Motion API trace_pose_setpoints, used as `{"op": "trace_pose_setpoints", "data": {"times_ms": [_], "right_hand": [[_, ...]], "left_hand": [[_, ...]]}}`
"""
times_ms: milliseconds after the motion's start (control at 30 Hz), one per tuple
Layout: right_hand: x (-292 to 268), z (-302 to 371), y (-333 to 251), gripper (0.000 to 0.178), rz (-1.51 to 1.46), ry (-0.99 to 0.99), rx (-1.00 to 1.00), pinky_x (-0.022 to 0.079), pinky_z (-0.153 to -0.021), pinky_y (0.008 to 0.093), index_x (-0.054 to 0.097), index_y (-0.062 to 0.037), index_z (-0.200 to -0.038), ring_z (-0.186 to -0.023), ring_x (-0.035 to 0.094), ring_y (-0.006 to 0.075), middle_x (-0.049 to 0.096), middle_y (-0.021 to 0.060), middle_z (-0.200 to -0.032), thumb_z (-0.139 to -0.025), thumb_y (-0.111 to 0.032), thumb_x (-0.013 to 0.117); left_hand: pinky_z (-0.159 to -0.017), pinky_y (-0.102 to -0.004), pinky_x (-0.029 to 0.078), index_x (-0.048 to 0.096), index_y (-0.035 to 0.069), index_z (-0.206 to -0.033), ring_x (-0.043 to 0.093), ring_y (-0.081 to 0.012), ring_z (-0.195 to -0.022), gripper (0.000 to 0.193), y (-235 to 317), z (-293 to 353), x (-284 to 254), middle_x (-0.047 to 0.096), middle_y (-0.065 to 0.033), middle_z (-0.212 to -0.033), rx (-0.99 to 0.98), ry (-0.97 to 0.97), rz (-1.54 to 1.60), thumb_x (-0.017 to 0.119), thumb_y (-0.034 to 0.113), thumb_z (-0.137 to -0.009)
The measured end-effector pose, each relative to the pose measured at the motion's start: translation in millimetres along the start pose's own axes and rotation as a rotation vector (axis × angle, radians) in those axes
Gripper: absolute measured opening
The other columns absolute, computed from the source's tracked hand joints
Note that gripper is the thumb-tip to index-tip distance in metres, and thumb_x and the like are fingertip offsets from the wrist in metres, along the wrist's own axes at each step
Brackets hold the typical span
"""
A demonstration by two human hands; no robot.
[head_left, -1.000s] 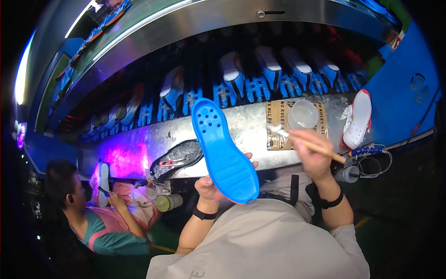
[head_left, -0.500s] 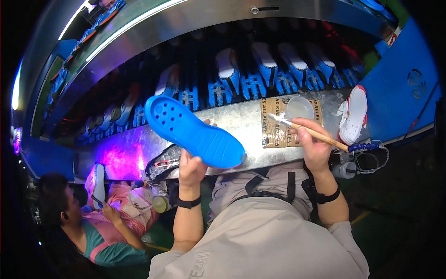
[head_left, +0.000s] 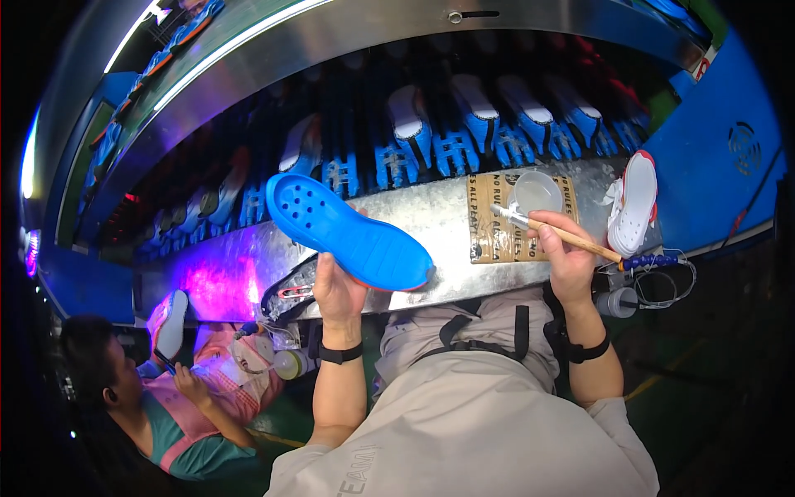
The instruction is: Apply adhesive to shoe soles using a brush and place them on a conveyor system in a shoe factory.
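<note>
My left hand (head_left: 335, 290) grips a bright blue shoe sole (head_left: 352, 236) by its near edge. The sole's inner side faces up, with a cluster of holes toward its far left end. A brush (head_left: 571, 238) with a wooden handle is pinched in my right hand (head_left: 565, 261), its pale bristles pointing left. Those bristles hover over a piece of printed cardboard (head_left: 497, 244), just below a clear cup (head_left: 534, 192) of whitish content. To the right, a white sole with a red edge (head_left: 636, 203) leans at the end of the metal bench (head_left: 389, 207).
Behind the bench, shoes on blue lasts (head_left: 476, 112) stand in rows inside a machine. A blue flexible hose (head_left: 650, 262) lies by the bench's right end, above a small container (head_left: 617, 302). At lower left a co-worker (head_left: 186, 398) holds another sole (head_left: 171, 323) and a brush.
The blue sole has tilted slightly in my left hand and its fingers are now mostly beneath it. My right hand with the brush has shifted slightly right. The co-worker's sole has turned.
</note>
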State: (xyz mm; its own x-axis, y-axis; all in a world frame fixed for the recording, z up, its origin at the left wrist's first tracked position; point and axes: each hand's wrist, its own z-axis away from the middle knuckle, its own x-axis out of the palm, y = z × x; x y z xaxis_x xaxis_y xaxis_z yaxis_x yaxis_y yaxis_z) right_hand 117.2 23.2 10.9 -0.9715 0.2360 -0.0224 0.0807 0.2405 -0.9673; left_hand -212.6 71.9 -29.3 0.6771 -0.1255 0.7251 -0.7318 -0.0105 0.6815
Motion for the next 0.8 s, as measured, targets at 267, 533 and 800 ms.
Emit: {"op": "trace_pose_setpoints", "data": {"times_ms": [267,533,800], "right_hand": [[-15.8,-6.3,10.5,0.020,0.000,0.091,-0.038,0.052,-0.076,0.0240,0.071,0.0051,-0.114,-0.089,0.068,0.0113,0.073,0.0074,-0.100,-0.101,-0.008,0.063],[-53.0,-48.1,31.4,0.018,0.459,0.125,0.086,0.048,-0.066,0.0257,0.072,0.0017,-0.102,-0.073,0.061,0.0087,0.069,0.0026,-0.079,-0.097,-0.015,0.068],[-45.0,-53.6,23.1,0.018,0.649,0.061,0.085,0.048,-0.063,0.0278,0.073,0.0014,-0.097,-0.071,0.063,0.0103,0.069,0.0048,-0.075,-0.095,-0.016,0.068]], "left_hand": [[-0.121,-0.0487,0.030,0.035,-0.002,-0.154,0.042,-0.0291,-0.144,0.080,-8.7,25.7,-13.0,0.044,-0.0153,-0.154,0.168,-0.001,-0.422,0.075,0.017,-0.087],[-0.101,-0.0554,0.054,0.032,-0.003,-0.157,0.052,-0.0496,-0.134,0.111,67.4,94.1,-14.7,0.047,-0.0285,-0.151,-0.531,-0.225,-0.192,0.096,0.025,-0.071],[-0.104,-0.0648,0.049,0.015,-0.002,-0.162,0.048,-0.0552,-0.135,0.100,7.9,116.3,-30.0,0.035,-0.0373,-0.155,-0.712,-0.125,0.498,0.055,0.062,-0.097]]}}
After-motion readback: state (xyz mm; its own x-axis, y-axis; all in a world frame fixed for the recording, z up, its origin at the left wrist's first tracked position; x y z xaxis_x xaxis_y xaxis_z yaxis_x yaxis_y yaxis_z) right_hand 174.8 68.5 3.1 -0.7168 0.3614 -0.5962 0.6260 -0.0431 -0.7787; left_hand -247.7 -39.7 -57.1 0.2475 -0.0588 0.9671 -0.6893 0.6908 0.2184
